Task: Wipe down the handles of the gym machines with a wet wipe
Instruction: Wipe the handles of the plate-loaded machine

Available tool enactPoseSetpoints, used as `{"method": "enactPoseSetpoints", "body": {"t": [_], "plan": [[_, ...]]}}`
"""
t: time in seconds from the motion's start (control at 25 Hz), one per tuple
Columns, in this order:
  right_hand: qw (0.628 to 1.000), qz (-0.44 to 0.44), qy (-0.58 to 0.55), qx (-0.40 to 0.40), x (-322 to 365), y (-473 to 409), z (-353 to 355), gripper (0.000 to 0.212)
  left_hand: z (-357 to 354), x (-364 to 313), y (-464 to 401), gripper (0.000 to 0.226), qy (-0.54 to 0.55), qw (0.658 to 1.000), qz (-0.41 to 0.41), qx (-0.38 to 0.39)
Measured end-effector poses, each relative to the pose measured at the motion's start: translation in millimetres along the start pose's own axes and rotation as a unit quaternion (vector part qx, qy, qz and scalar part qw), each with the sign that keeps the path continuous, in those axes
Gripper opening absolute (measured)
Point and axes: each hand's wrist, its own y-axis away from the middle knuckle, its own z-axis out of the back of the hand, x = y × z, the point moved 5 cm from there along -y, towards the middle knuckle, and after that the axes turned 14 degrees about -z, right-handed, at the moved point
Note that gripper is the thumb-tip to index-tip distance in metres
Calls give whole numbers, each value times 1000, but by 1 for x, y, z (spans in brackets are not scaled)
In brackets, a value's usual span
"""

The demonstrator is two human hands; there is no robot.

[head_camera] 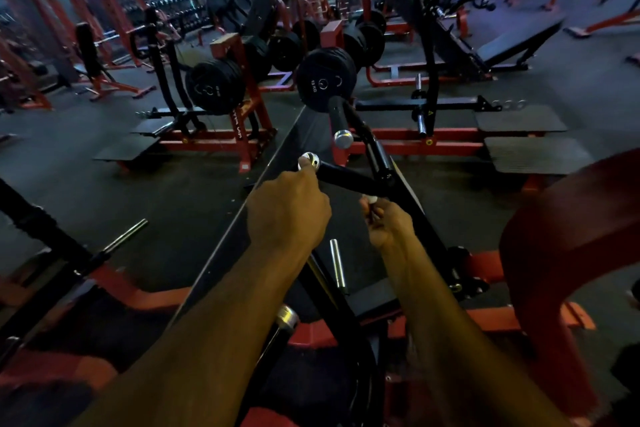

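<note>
**Wipe at the near handle, both hands up**

While your left hand [289,210] curls round the chrome-capped end of the black handle [349,178], your right hand [388,224] pinches the wet wipe [371,199], which touches the handle's underside just right of that grip.

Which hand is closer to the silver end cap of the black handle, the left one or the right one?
Left. The left hand grips the black handle right beside its silver end cap. The right hand is below the handle's other end, pinching a white wipe.
</note>
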Motion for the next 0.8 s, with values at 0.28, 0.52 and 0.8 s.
{"method": "enactPoseSetpoints", "body": {"t": [0.28, 0.52, 0.8], "plan": [[996, 42, 71, -41, 21, -5, 8, 25, 3, -2, -1, 50, -5, 1000, -1, -2], [998, 29, 52, 22, -5, 13, -8, 12, 6, -3, -1, 50, 2, 1000, -3, -1], [999, 44, 4, -12, -2, 11, 0, 11, 10, -4, 1, 53, -2, 1000, 9, 1]]}}
